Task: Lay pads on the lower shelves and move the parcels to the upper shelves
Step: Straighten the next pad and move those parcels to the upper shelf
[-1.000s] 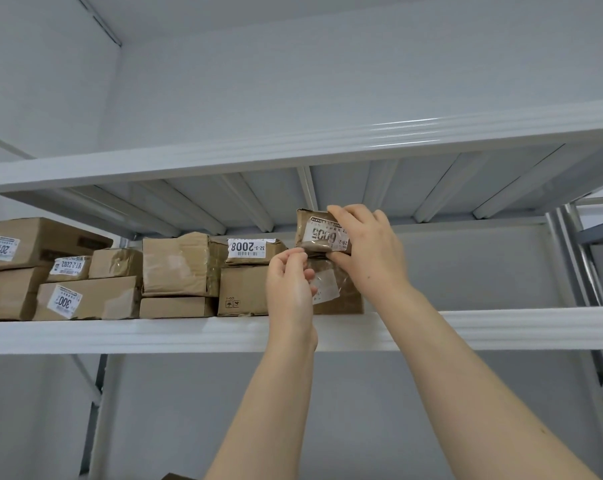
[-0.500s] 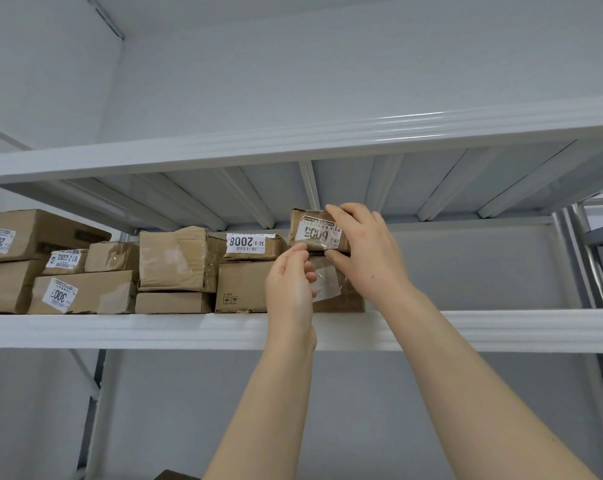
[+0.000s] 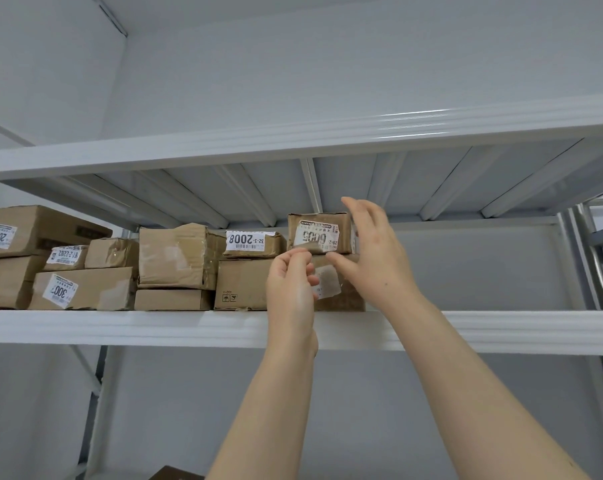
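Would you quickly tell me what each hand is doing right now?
Left hand: fingers pinched together, seemingly empty, in front of the lower box.
Right hand: open, holding nothing, beside the small parcel.

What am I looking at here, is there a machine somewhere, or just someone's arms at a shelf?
No machine: a person wears a camera on the head, so this single picture looks up along their two bare arms. In front is a white metal shelf carrying a row of brown cardboard parcels, several with white number labels, such as the one marked 2008. The right hand is open beside a small labelled parcel that sits on top of a bigger box. The left hand is loosely curled just below it; whether it pinches the label's loose edge I cannot tell. Neither hand grips the parcel.
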